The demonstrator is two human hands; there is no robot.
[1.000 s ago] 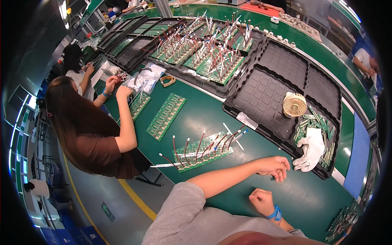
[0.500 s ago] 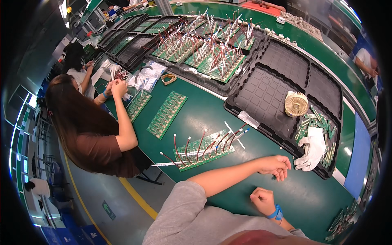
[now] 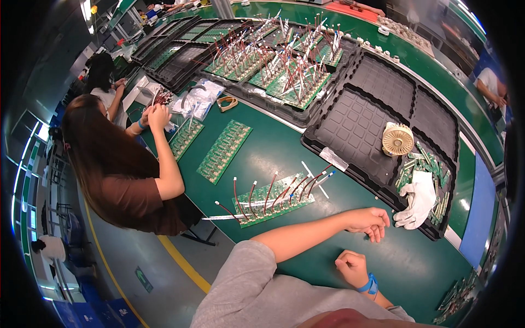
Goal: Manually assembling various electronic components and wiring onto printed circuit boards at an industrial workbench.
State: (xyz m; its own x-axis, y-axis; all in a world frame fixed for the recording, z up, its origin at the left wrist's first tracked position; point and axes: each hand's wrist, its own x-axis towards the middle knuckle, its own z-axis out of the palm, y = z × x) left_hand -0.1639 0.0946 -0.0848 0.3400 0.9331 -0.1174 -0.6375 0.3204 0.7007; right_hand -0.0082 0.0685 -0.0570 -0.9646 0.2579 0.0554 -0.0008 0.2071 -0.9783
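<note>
My left hand [image 3: 367, 222] rests over the green bench top, palm turned down and inward, its loosely bent fingers apart with nothing between them. Just below it, my right hand [image 3: 353, 269] is curled into a fist, a blue band around the wrist; no object shows in it. Left of both hands lies a green circuit board panel [image 3: 273, 201] with red-black wires and white strips rising from it. To the right of my left hand, a white glove [image 3: 418, 201] drapes over the near corner of a black tray [image 3: 350, 123].
A small beige fan [image 3: 397, 139] and narrow circuit boards [image 3: 425, 164] sit in the tray. Wired boards [image 3: 290, 82] fill another tray at the back. A bare green panel [image 3: 224, 152] lies left of centre. A co-worker [image 3: 126, 164] handles wires at the left.
The view has shifted very slightly. Both of my hands stay where they were, and the boards, glove and fan have not moved.
</note>
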